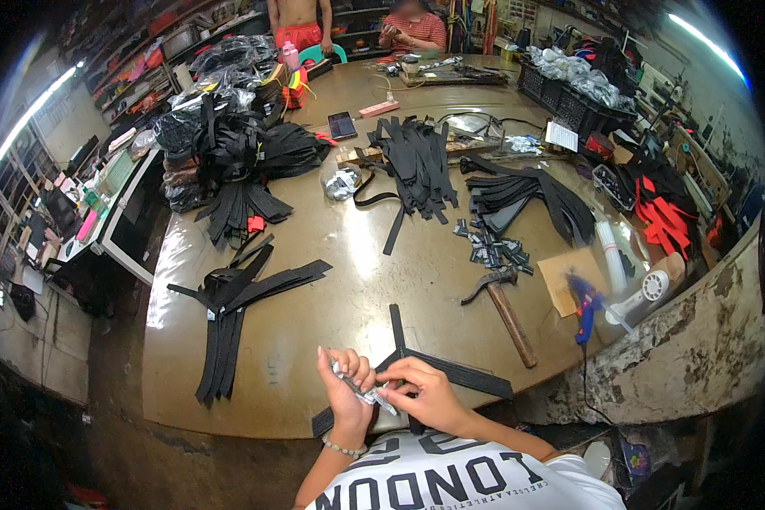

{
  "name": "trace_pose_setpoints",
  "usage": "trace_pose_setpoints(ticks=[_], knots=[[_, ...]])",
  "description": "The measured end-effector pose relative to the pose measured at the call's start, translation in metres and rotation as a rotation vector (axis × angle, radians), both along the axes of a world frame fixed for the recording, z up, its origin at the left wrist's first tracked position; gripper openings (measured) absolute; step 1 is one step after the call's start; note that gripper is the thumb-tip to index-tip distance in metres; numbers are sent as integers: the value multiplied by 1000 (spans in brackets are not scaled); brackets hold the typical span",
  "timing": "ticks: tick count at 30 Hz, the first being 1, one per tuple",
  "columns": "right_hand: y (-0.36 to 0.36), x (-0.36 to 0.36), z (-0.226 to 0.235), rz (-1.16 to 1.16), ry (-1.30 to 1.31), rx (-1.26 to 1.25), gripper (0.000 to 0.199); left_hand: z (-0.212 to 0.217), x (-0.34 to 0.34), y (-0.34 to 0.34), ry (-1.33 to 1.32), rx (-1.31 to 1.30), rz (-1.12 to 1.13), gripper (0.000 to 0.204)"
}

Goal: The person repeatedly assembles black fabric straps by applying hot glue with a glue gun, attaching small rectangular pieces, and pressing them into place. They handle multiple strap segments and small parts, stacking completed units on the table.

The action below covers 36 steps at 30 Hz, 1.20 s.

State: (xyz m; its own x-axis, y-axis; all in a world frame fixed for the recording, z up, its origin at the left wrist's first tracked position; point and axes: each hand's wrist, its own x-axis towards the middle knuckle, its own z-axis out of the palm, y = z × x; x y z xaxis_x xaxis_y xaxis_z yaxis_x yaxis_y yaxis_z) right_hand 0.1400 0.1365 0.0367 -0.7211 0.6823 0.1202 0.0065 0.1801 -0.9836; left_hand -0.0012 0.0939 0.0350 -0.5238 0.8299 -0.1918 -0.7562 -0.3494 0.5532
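Note:
Close to the table's near edge, my left hand [345, 393] is closed around a bunch of small grey-white tags [381, 401]; their exact kind is hard to make out. My right hand [429, 395] meets it from the right, thumb and fingers pinched at the end of the bunch. Beneath both hands lies a Y-shaped piece of black webbing straps [463, 376], partly covered by them. A beaded bracelet [345, 448] circles my left wrist.
A hammer [510, 323] lies right of centre, by small black pieces [493, 248]. Black straps [227, 314] spread at the left, with more strap bundles [412, 166] farther back. A blue glue gun [585, 314] and white handheld fan [646, 293] sit right. Two people are across the table.

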Motion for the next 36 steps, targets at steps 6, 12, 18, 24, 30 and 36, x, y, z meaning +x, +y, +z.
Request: trace_pose_setpoints(ticks=[6, 12, 18, 24, 30, 36], knots=[[-5, -4, 0, 71, 97, 56, 38, 0, 2, -3, 136, -106, 58, 42], [-6, -7, -5, 82, 64, 231, 39, 5, 0, -1, 1, -95, 145, 44], [0, 1, 4, 47, 77, 392, 24, 3, -8, -1, -91, -13, 126, 45], [17, 27, 29, 6, 213, -186, 17, 2, -19, -5, -96, 45, 88, 46], [29, 30, 26, -50, 226, -507, 20, 10, 3, -20, 775, -258, -265, 21], [29, 29, 17, -157, 173, -482, 18, 25, 10, -18, 956, -367, -249, 21]])
